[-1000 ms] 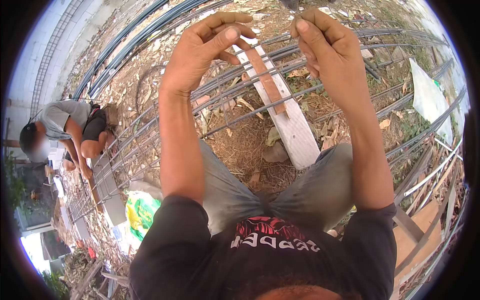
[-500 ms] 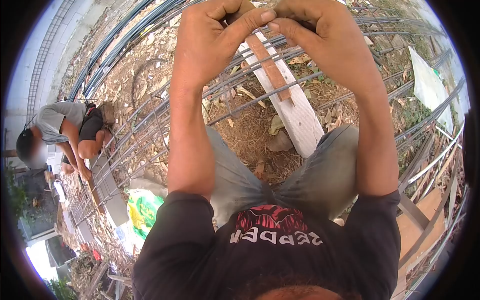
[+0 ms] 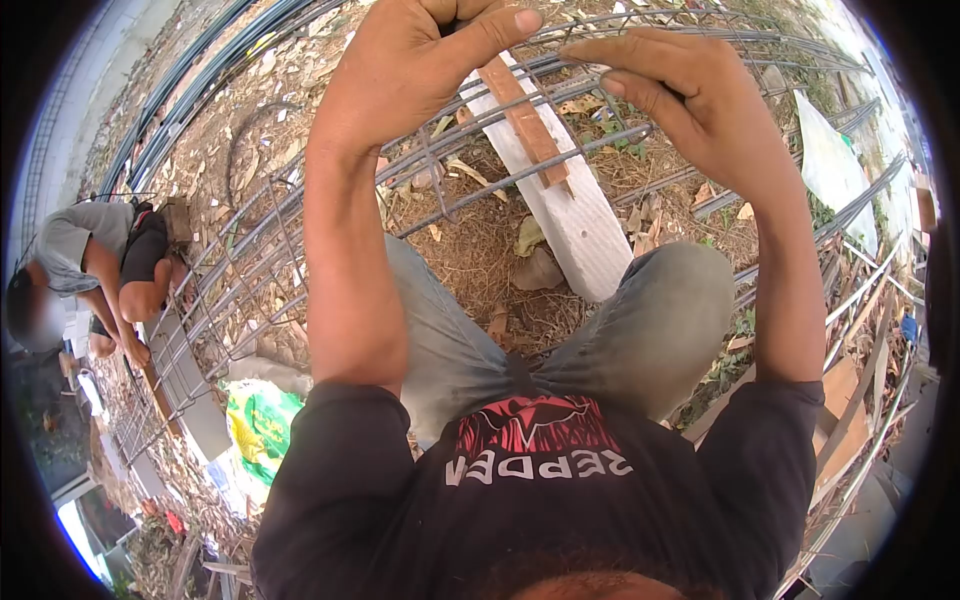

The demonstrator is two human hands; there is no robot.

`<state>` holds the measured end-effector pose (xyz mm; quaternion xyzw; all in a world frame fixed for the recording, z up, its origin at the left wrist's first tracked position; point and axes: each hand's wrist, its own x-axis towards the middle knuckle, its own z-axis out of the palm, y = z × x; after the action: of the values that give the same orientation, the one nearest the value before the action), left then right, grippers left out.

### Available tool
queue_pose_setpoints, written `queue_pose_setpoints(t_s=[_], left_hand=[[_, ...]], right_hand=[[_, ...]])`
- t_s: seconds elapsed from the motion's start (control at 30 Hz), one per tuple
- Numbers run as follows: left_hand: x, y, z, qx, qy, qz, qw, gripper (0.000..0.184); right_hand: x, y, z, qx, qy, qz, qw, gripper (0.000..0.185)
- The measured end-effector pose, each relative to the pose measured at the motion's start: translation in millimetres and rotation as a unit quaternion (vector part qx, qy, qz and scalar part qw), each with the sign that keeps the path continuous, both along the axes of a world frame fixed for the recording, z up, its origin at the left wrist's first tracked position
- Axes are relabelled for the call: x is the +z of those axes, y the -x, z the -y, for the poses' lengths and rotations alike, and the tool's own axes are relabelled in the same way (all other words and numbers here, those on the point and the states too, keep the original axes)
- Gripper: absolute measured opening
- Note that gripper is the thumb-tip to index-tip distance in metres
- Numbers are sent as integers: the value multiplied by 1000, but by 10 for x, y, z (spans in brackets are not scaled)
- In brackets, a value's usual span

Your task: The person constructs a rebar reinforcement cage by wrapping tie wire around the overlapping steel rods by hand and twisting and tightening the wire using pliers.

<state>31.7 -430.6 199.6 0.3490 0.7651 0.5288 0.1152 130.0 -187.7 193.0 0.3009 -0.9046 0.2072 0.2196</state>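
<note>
My left hand (image 3: 400, 90) is raised over the steel rods at the top of the view. Its fingers curl in, partly cut off by the frame edge, and the thumb stretches to the right; what they hold, if anything, is hidden. Apart from it, to the right, my right hand (image 3: 690, 100) hangs with index finger and thumb spread and nothing visible between them. Below both hands runs a cage of steel reinforcing rods (image 3: 610, 142). Under the rods lies a brown wooden strip (image 3: 527, 122) on a white board (image 3: 585, 235) between my knees.
Another person (image 3: 85, 240) crouches at the left beside the far end of the cage. A green and yellow bag (image 3: 262, 425) lies near my left elbow. Long dark rods (image 3: 190, 85) stretch across the upper left. At the right are a pale sheet (image 3: 835, 170) and scrap wood (image 3: 845, 410).
My hands were together with thumb tips nearly touching; now they are apart. The right hand has moved right and down and its fingers have opened. The view has shifted slightly.
</note>
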Motion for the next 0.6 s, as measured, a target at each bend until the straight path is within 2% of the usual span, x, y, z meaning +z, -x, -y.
queue_pose_setpoints(t_s=[0.07, 0.13, 0.17, 0.2, 0.3, 0.33, 0.43, 0.47, 0.57, 0.6], left_hand=[[-12, 15, -23, 11, 44, 24, 999, 39], [-161, 130, -73, -56, 7, 4, 998, 31], [-209, 126, -119, -88, -12, -4, 996, 30], [-326, 26, -235, -71, -37, -1, 997, 35], [-437, -101, -473, -140, 0, 94, 986, 35], [-516, -132, -531, -115, 40, 55, 991, 38], [-715, -107, -691, -41, 167, -135, 976, 45], [-729, -96, -721, -24, 154, -122, 980, 49], [-666, -21, -650, -46, 78, -34, 995, 48], [-632, -42, -635, -67, 58, -34, 995, 48]], right_hand=[[32, -199, 18, -60, -68, 1, 996, 28], [57, -366, -3, -136, -111, 36, 984, 25], [65, -413, -54, -150, -97, 41, 983, 25], [72, -463, -130, -162, -82, 44, 982, 25], [-169, -529, -379, -146, 13, 126, 981, 24], [-291, -543, -432, -131, 54, 161, 977, 23], [-437, -577, -362, -167, 55, 124, 976, 21], [-483, -572, -364, -170, 48, 102, 979, 20], [-389, -568, -401, -163, 123, 116, 972, 18], [-382, -558, -412, -159, 110, 87, 977, 18]])
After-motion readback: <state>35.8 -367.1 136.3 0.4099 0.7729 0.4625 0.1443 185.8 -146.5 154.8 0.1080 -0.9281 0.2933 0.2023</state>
